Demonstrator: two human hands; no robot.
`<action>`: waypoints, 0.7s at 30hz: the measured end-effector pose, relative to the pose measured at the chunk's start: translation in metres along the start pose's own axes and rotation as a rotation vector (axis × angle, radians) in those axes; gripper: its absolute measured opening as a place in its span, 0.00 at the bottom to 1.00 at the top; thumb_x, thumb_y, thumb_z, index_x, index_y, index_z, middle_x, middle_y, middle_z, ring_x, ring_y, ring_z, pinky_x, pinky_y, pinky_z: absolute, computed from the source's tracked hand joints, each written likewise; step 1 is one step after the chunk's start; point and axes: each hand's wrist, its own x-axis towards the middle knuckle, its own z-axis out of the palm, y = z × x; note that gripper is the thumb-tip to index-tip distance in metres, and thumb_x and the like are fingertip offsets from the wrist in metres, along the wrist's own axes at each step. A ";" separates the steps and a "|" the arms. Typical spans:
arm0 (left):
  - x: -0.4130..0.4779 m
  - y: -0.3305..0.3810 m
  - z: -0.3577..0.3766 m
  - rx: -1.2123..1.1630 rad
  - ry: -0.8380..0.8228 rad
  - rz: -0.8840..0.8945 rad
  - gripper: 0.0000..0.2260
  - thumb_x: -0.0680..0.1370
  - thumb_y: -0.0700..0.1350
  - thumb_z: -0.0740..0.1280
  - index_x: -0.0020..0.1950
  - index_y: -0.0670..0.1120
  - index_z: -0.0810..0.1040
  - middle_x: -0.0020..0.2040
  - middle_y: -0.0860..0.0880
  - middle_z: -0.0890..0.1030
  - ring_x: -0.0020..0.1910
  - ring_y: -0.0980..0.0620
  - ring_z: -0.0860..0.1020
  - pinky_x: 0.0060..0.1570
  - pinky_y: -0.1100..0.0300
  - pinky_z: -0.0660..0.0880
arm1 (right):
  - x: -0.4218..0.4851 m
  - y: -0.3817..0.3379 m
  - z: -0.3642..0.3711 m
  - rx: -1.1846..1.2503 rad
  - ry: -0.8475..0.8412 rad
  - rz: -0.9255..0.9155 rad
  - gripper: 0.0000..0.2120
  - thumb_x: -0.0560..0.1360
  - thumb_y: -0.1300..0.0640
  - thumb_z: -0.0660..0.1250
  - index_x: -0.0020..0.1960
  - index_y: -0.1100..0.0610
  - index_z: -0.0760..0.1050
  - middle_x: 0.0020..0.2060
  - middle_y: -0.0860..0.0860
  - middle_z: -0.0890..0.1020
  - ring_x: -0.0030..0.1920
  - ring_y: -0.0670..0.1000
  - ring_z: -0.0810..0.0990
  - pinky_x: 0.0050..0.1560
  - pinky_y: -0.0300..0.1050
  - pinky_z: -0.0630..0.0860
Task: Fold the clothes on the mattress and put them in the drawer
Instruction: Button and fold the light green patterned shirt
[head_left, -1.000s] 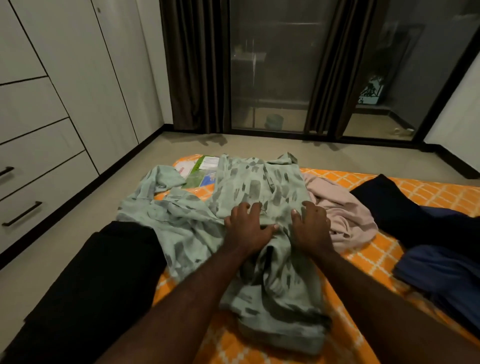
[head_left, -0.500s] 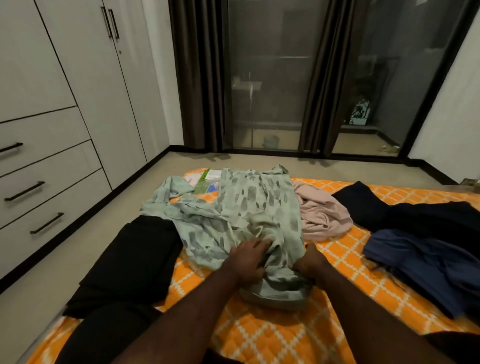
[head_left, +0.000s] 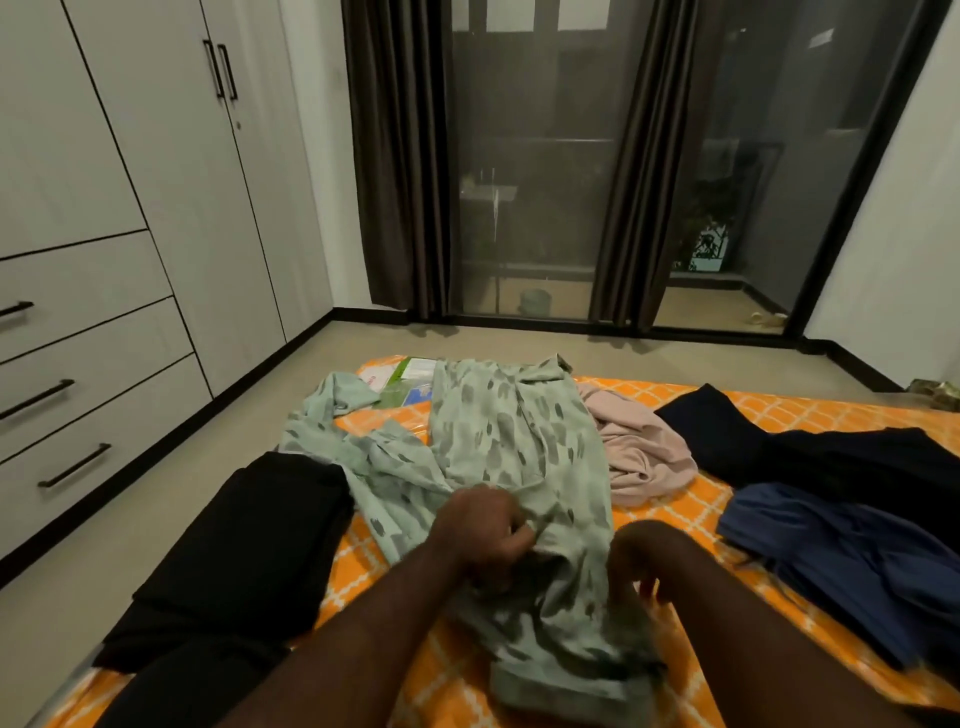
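Change: a second ago both hands lay flat on the green shirt (head_left: 519, 441), pressing it. They have since drawn nearer and curled up, and the cloth between them is now bunched.
Left hand (head_left: 483, 530): closed in a fist, gripping a gather of the shirt's middle.
Right hand (head_left: 649, 561): fingers curl down at the shirt's right edge, but blur hides whether they pinch the cloth.
Shirt's place: middle of the orange mattress (head_left: 410, 670). The far part is spread out, a sleeve trails left, and the near hem is doubled over.
Meaning: the smoothing looks finished and a fold is probably starting, so the task is at an early stage.
Waiting: the pink garment (head_left: 639, 447) and navy garment (head_left: 857, 561) on the right are unfolded. A black garment (head_left: 249, 545) lies on the left.
Drawers (head_left: 98, 410): on the left, closed, well apart from the shirt.
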 end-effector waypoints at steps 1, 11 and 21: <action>0.010 -0.003 -0.003 -0.089 0.067 -0.021 0.23 0.77 0.62 0.57 0.34 0.47 0.77 0.31 0.49 0.75 0.31 0.49 0.74 0.34 0.58 0.70 | 0.010 0.001 -0.014 -0.041 0.010 0.036 0.23 0.80 0.57 0.70 0.72 0.62 0.71 0.70 0.57 0.74 0.59 0.56 0.80 0.63 0.43 0.76; 0.200 -0.071 -0.015 -0.102 0.137 -0.171 0.11 0.77 0.53 0.66 0.56 0.51 0.81 0.55 0.49 0.75 0.54 0.50 0.75 0.55 0.53 0.76 | 0.119 -0.040 -0.174 -0.091 0.595 -0.272 0.17 0.76 0.60 0.65 0.63 0.53 0.81 0.60 0.53 0.82 0.60 0.54 0.79 0.58 0.44 0.76; 0.345 -0.136 0.051 -0.052 -0.209 -0.321 0.17 0.76 0.57 0.66 0.62 0.52 0.79 0.57 0.47 0.80 0.60 0.43 0.76 0.62 0.47 0.71 | 0.272 -0.060 -0.241 -0.125 0.663 -0.255 0.17 0.79 0.52 0.68 0.66 0.57 0.77 0.57 0.55 0.79 0.53 0.55 0.78 0.53 0.46 0.75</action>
